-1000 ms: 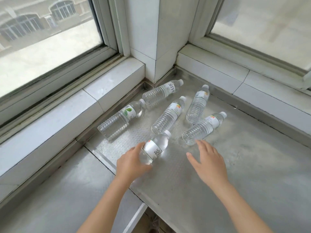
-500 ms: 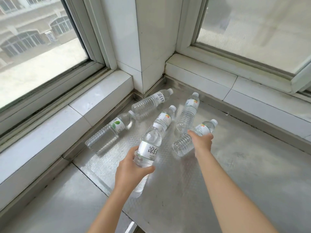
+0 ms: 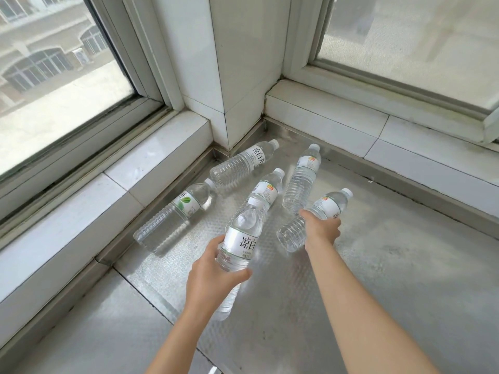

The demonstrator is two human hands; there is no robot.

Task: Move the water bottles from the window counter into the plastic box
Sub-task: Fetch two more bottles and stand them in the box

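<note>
The left hand [image 3: 213, 276] is holding a bottle [image 3: 241, 238] up off the counter [image 3: 391, 279]. Its fingers are curling around the bottle's middle, just under the white label, and the white cap is pointing up and away.

The right hand [image 3: 321, 229] is gripping a second bottle [image 3: 316, 218], with its fingers wrapping over the middle. This bottle is tilting, cap up to the right and clear bottom down to the left (I cannot tell if the bottom is touching the metal or not).

Four more bottles are lying on their sides on the shiny metal counter, near the corner where the two windows meet. A leaf bottle [image 3: 175, 214] is lying by the left ledge [image 3: 113, 201]. A corner bottle [image 3: 243, 163] is lying close to the white post [image 3: 237, 76], its bottom end just beside the leaf bottle's cap. A middle bottle [image 3: 267, 188] is lying partly behind the one in the left hand. A far bottle [image 3: 302, 176] is lying just beside the right hand's bottle.

The box is not showing anywhere here.
</note>
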